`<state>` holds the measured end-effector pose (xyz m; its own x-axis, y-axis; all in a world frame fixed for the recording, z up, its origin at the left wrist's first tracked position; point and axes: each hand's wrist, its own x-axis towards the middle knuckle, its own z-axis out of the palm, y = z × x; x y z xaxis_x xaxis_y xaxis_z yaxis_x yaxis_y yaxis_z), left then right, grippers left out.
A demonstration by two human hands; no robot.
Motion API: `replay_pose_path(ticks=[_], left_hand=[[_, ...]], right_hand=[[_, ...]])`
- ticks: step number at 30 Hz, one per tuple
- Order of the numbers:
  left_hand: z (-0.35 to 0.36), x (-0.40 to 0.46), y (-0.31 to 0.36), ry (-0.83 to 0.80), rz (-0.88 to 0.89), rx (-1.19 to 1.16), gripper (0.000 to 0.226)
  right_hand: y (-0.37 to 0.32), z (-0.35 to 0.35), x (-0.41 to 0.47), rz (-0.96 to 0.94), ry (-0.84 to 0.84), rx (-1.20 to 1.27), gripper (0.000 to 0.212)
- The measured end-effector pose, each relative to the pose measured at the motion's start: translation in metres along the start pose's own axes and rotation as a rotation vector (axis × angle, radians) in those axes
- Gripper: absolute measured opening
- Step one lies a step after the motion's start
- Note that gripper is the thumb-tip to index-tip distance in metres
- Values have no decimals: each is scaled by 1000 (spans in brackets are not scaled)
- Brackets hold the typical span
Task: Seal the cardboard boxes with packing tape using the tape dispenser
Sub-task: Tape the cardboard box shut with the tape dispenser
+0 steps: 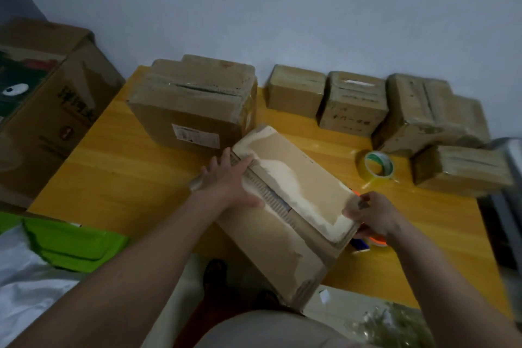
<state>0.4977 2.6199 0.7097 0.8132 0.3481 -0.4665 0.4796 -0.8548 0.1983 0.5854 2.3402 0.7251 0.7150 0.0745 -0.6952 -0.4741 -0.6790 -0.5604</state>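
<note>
left hand [234, 181] flat on the cardboard box [285, 215], right hand [367, 215] gripping its corner.

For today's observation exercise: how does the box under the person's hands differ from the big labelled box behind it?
The box under the hands lies diagonally, overhanging the table's near edge; the labelled box sits fully on the table by the wall. The first has torn pale patches and an open seam; the second carries a white label. Both are brown cardboard.

The tape dispenser [370, 241] is mostly hidden behind the right hand [372, 215] and the cardboard box [285, 206]; the large printed carton [42, 104] is cut off at the left edge; its lettering is blurred
</note>
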Motion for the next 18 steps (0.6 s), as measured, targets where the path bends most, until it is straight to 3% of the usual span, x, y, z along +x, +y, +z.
replay_pose_path(ticks=[3,8,12,18], left_hand=[[-2,3,-3,13,-1,-3,114],[-13,9,-28,61,-104,-134,106],[-6,4,-56,162,-222,-190,105],[-21,15,-107,274,-327,-320,98]], right_hand=[[-4,6,3,-7,92,71,67],[-33,37,20,-181,315,33,66],[-70,68,30,-361,191,8,73],[-119,112,48,-407,34,29,74]])
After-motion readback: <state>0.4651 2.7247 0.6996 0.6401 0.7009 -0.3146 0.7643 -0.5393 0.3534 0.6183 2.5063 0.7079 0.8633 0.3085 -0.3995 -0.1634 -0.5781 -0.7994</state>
